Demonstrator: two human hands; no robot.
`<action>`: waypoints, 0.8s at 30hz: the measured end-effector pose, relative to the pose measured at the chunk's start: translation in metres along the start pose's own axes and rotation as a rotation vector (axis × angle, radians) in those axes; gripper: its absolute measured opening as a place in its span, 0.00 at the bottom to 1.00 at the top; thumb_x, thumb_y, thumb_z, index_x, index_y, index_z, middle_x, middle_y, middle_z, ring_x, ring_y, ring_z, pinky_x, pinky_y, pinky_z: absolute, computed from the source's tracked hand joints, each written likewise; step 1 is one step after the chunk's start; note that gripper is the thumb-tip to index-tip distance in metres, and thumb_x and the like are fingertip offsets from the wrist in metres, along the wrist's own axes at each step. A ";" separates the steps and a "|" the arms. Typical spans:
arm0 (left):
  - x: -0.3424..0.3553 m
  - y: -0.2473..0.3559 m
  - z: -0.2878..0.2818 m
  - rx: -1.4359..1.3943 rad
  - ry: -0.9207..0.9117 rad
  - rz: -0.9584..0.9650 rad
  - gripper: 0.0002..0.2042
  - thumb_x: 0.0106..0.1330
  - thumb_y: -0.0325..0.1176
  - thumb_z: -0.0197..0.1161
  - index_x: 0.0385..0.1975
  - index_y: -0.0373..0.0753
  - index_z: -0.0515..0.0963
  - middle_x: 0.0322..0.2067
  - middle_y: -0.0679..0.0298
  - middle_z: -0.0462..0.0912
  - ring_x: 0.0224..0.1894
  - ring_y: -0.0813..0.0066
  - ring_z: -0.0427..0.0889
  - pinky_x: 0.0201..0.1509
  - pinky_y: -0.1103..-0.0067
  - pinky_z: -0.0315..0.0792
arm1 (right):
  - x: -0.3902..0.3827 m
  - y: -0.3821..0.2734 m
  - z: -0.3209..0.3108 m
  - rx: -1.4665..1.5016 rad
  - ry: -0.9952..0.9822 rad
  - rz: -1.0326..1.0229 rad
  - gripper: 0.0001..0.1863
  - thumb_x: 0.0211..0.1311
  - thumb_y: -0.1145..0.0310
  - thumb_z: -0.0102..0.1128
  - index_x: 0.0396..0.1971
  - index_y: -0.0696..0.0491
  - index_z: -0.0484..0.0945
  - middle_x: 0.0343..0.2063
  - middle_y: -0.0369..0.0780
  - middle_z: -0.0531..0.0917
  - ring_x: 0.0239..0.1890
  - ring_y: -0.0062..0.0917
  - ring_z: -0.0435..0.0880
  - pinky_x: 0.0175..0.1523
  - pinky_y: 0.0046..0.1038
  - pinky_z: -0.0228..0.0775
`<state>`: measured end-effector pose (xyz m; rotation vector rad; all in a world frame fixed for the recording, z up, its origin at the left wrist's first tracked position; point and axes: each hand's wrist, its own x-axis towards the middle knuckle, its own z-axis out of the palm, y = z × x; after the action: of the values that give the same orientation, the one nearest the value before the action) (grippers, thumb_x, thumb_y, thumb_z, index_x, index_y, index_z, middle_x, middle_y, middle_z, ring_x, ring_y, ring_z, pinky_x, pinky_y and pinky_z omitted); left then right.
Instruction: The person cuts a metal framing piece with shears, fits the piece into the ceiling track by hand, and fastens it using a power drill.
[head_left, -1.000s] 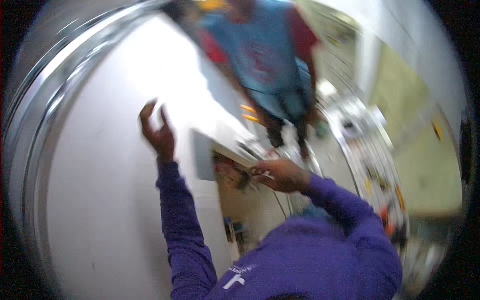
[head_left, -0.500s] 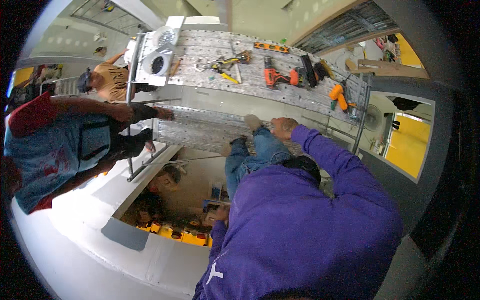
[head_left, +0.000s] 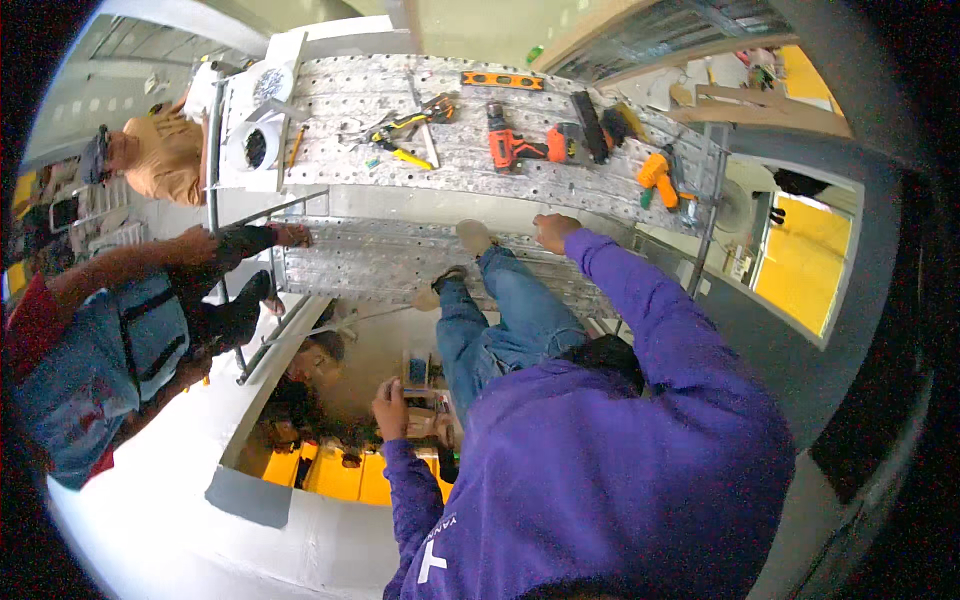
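Note:
My left hand (head_left: 391, 410), in a purple sleeve, is raised over the wall opening with its fingers curled. Whatever it may hold is too small to make out. My right hand (head_left: 555, 232) is in front of the upper metal plank (head_left: 350, 172), its fingers bent and the palm hidden. On that plank lie an orange cordless drill (head_left: 507, 148), an orange spirit level (head_left: 502, 80), yellow-and-black snips (head_left: 412, 120), a pencil (head_left: 297, 146) and an orange pistol-shaped tool (head_left: 658, 180). My feet are on the lower plank (head_left: 360, 250).
Two white rolls (head_left: 252, 146) sit at the upper plank's left end. Scaffold tubes (head_left: 214, 150) frame both ends. A person in a blue garment (head_left: 80, 370) is close on the left, another in a tan shirt (head_left: 165, 160) behind. Someone's head (head_left: 318, 355) shows through the opening.
My left hand has risen away from the opening's lower part. My right hand has shifted slightly up and left. The view has turned, so the planks and tools appear further left.

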<state>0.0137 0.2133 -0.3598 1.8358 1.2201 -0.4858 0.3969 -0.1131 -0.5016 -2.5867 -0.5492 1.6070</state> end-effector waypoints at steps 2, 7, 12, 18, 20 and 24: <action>-0.008 -0.015 0.020 0.238 -0.023 0.067 0.15 0.68 0.38 0.57 0.40 0.30 0.80 0.33 0.48 0.84 0.37 0.60 0.83 0.43 0.71 0.74 | 0.008 0.013 0.002 -0.008 -0.021 0.004 0.25 0.61 0.57 0.53 0.57 0.52 0.70 0.49 0.49 0.80 0.51 0.43 0.79 0.55 0.42 0.71; -0.040 -0.117 0.051 0.444 -0.236 0.189 0.15 0.67 0.41 0.57 0.37 0.32 0.80 0.28 0.49 0.83 0.34 0.54 0.82 0.41 0.68 0.74 | 0.040 0.010 0.002 -0.008 -0.072 -0.048 0.26 0.62 0.58 0.51 0.59 0.52 0.69 0.53 0.49 0.77 0.54 0.44 0.77 0.56 0.42 0.71; -0.087 -0.103 0.081 0.054 -0.434 -0.125 0.19 0.66 0.47 0.57 0.38 0.34 0.79 0.29 0.51 0.80 0.38 0.52 0.82 0.46 0.66 0.73 | 0.087 -0.064 -0.002 -0.163 -0.077 -0.207 0.23 0.60 0.60 0.50 0.55 0.50 0.74 0.52 0.49 0.78 0.53 0.44 0.78 0.56 0.41 0.71; -0.087 -0.103 0.132 0.266 -0.594 -0.405 0.47 0.55 0.77 0.43 0.53 0.35 0.76 0.47 0.41 0.80 0.52 0.44 0.78 0.56 0.60 0.70 | 0.255 -0.176 -0.053 -0.454 0.389 -0.479 0.14 0.59 0.58 0.53 0.40 0.50 0.79 0.40 0.46 0.79 0.47 0.39 0.78 0.52 0.41 0.70; -0.098 -0.097 0.135 0.179 -0.522 -0.406 0.47 0.54 0.78 0.43 0.52 0.36 0.76 0.46 0.42 0.80 0.51 0.45 0.79 0.56 0.61 0.70 | 0.288 -0.232 -0.081 -0.405 0.811 -0.516 0.25 0.57 0.52 0.58 0.52 0.50 0.74 0.50 0.46 0.75 0.56 0.39 0.73 0.57 0.43 0.65; -0.116 -0.093 0.150 0.169 -0.674 -0.754 0.46 0.53 0.78 0.46 0.53 0.38 0.76 0.46 0.45 0.81 0.51 0.49 0.79 0.55 0.62 0.71 | 0.327 -0.300 -0.109 -0.420 0.774 -0.441 0.42 0.52 0.46 0.64 0.63 0.52 0.62 0.58 0.44 0.68 0.63 0.39 0.66 0.62 0.45 0.59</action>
<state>-0.1011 0.0407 -0.4027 1.1033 1.3588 -1.5185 0.5412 0.2886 -0.6658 -2.7667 -1.3247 0.3271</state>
